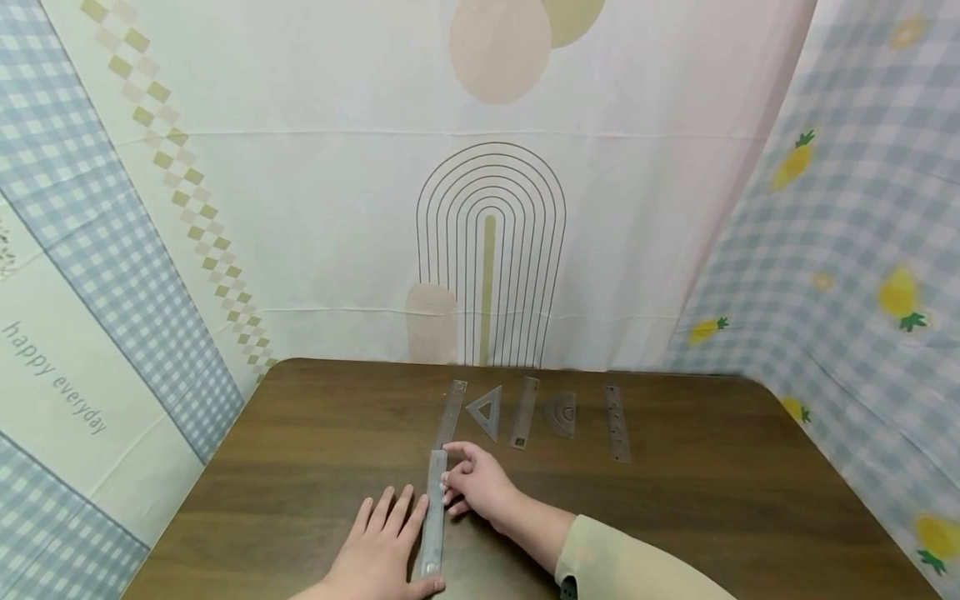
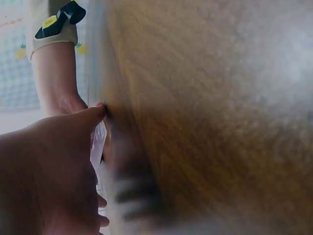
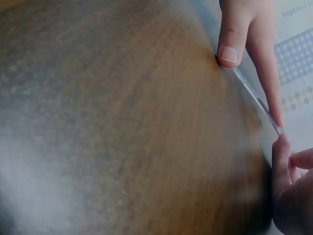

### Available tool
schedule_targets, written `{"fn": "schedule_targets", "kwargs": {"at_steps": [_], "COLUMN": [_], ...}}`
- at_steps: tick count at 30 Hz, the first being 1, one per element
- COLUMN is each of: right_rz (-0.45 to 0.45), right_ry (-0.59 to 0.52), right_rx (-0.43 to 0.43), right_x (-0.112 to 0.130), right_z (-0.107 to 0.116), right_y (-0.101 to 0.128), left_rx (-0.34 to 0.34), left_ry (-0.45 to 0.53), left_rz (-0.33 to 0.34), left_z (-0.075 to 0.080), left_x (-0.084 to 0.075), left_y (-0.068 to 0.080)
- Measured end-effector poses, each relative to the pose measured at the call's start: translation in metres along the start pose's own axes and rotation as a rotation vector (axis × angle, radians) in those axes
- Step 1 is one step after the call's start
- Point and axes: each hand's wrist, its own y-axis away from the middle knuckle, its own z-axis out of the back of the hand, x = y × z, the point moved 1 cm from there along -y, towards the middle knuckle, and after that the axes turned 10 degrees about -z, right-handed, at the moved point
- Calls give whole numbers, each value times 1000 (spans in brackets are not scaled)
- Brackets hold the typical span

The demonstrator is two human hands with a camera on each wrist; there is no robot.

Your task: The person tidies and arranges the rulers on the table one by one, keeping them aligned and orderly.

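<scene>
We saw a dark brown wooden table (image 1: pixel 315 450) with rounded corners. A long clear ruler (image 1: pixel 433 521) lay flat on it near the front edge. Farther back, a row of clear drawing tools lay flat on the wood: a second straight ruler (image 1: pixel 450 412), a set square (image 1: pixel 486 410), a short ruler (image 1: pixel 524 413), a protractor (image 1: pixel 562 413) and a stencil ruler (image 1: pixel 617 423), each apart from the next.
</scene>
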Motion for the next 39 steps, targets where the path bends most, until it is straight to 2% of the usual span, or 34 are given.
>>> {"fn": "schedule_targets", "kwargs": {"at_steps": [6, 12, 16, 21, 29, 39], "right_rz": [-2, 11, 23, 34, 43, 54], "right_ry": [34, 91, 185, 327, 458, 618], "right_rx": [-10, -12, -21, -48, -71, -112], "right_x": [-1, -2, -2, -3, -2, 5], "right_z": [-4, -4, -2, 1, 3, 0], "right_y": [6, 6, 5, 3, 1, 3], "left_rx": [-15, 30, 63, 71, 104, 85], "left_ry": [1, 33, 59, 62, 66, 22], "left_rz": [-7, 8, 21, 18, 21, -16], "left_z": [-5, -2, -1, -1, -1, 0], "left_x": [0, -2, -2, -2, 0, 3], "left_y": [5, 7, 7, 8, 8, 8]}}
